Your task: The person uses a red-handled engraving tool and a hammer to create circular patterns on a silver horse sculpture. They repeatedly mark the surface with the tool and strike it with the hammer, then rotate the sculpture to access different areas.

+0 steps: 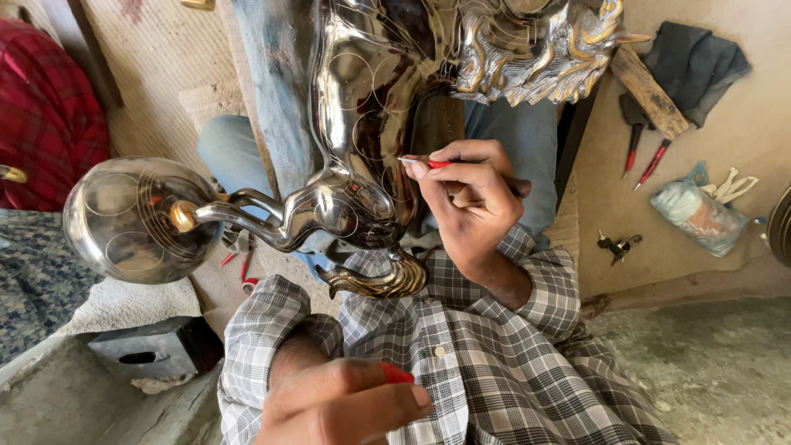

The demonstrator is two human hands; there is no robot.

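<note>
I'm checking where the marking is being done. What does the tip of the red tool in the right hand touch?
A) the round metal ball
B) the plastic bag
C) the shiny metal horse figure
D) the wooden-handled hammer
C: the right hand holds the red tool with its tip against the metal horse figure.

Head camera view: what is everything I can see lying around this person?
Metal horse figure: one, silver with gold trim, across the lap, centre.
Metal ball: one, silver, left, at the horse's leg.
Marking tool: one, red, tip against the horse.
Wooden mallet: one, brown, upper right.
Dark cloth: one, grey, upper right.
Red-handled tools: two, below the mallet.
Plastic bag: one, bluish, right.
Keys: one bunch, dark, right floor.
Dark box: one, lower left.
Red checked cloth: one, far left.
Right hand: holds the marking tool.
Left hand: bottom, grips something red; what it is cannot be told.
</note>
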